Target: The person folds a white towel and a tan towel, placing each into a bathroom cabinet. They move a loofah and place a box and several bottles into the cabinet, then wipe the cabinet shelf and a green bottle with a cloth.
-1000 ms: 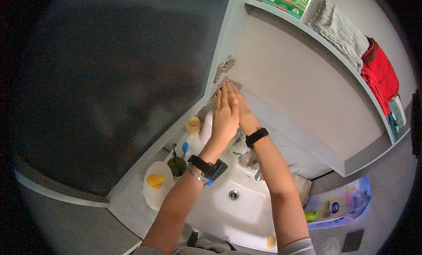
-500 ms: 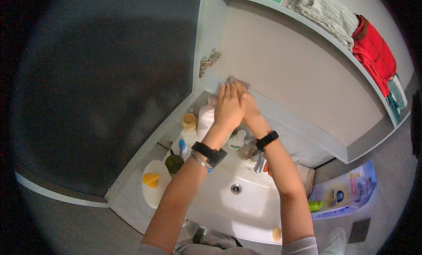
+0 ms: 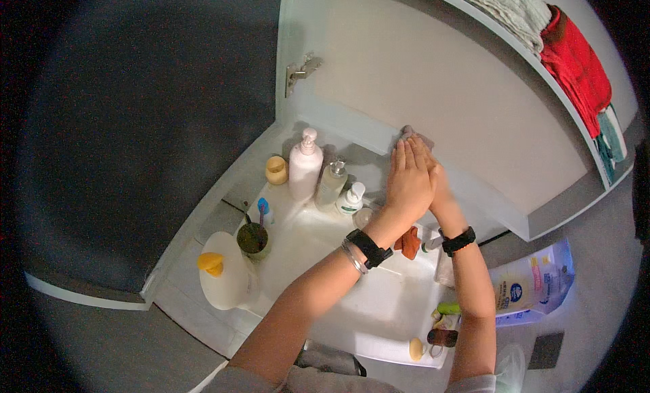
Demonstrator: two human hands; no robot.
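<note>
My left hand (image 3: 410, 183) lies partly over my right hand (image 3: 441, 186), its fingers stretched flat and together. Under the fingertips a crumpled greyish-brown cloth (image 3: 407, 132) is pressed against the lower board of an open wall cabinet (image 3: 352, 125). The right hand bears on this cloth, its palm and some fingers hidden by the left. Below the hands is a white washbasin (image 3: 325, 291). Nearest on its back ledge stand a small white pump bottle (image 3: 351, 198), a clear pump bottle (image 3: 332, 184) and a tall pale pink pump bottle (image 3: 306, 169).
A dark cabinet door (image 3: 156, 142) stands open at left. Around the basin are a yellow-topped white bottle (image 3: 227, 278), a dark green cup (image 3: 252, 238), an orange cloth (image 3: 408, 243) and a soap bar (image 3: 416, 349). Folded towels (image 3: 575, 71) fill the upper shelf; a purple-white pouch (image 3: 535, 285) is at right.
Both hands and the cloth have slid to the right along the cabinet's lower board. The view has shifted, and the pump bottles behind my left arm now show.
</note>
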